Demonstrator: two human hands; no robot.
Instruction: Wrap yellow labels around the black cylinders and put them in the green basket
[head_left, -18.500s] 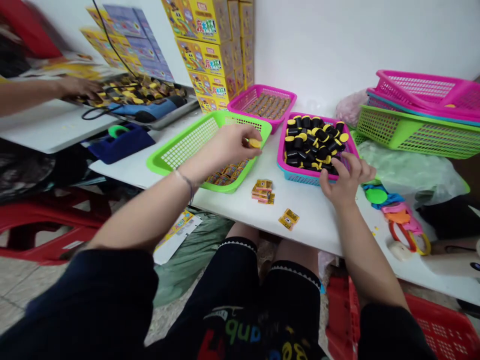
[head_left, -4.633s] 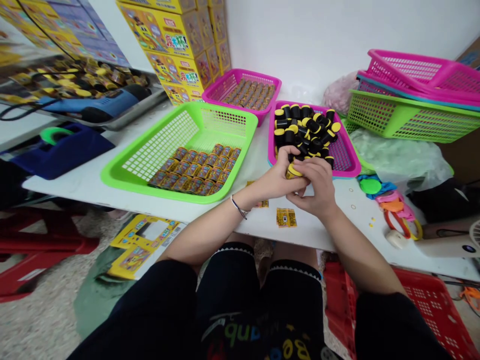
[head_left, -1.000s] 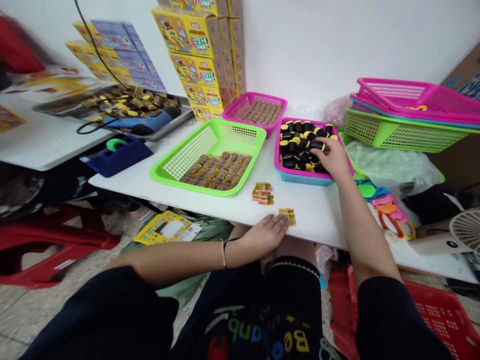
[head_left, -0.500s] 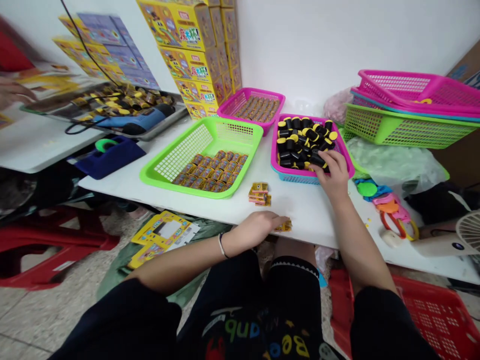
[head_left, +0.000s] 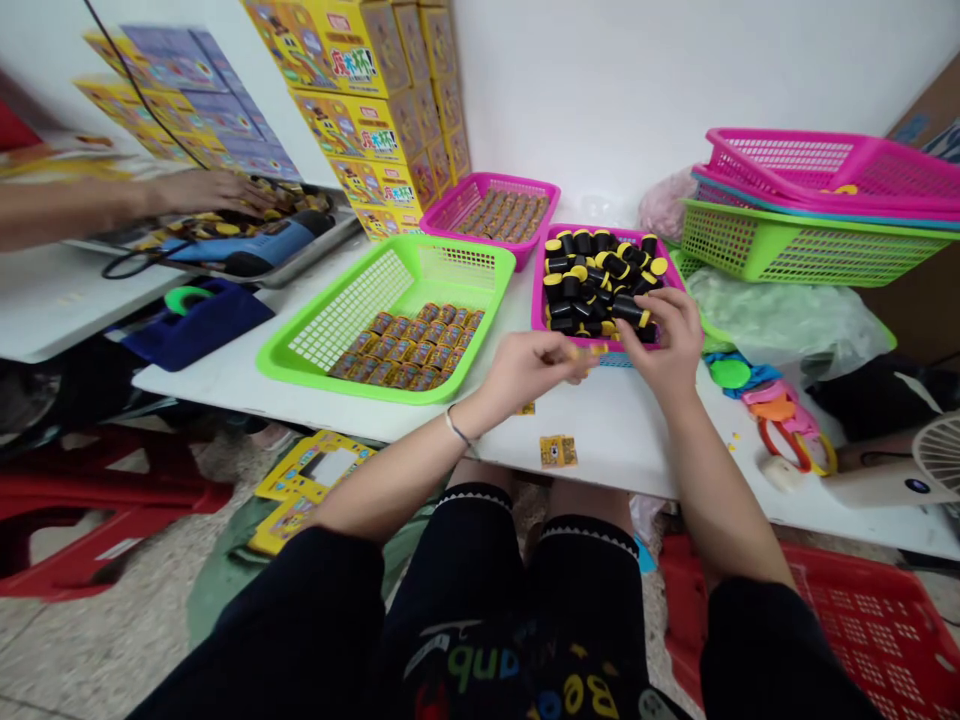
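Note:
My right hand point(head_left: 667, 335) pinches a black cup with a yellow rim point(head_left: 630, 310) at the front right of a pink basket point(head_left: 537, 290) heaped with similar black and yellow cups. Just left of it, my left hand point(head_left: 536, 365) holds a small yellow label between its fingertips, blurred by motion. Below the hands, a yellow printed label point(head_left: 559, 451) lies flat near the table's front edge, and part of another point(head_left: 527, 408) shows under my left hand. A green basket point(head_left: 360, 395) on the left contains rows of wrapped cups point(head_left: 412, 350).
Behind stands a pink basket of wrapped cups point(head_left: 506, 215) beside stacked yellow boxes point(head_left: 367, 140). At left, another person's hand point(head_left: 214, 190) reaches over a metal tray. Stacked baskets point(head_left: 817, 245), a plastic bag point(head_left: 787, 315) and a fan point(head_left: 934, 450) are at right.
My left hand has moved up and right from the table edge with a label. My right hand has lifted a cup slightly. The other person's hand has reached over the tray. The view has shifted slightly.

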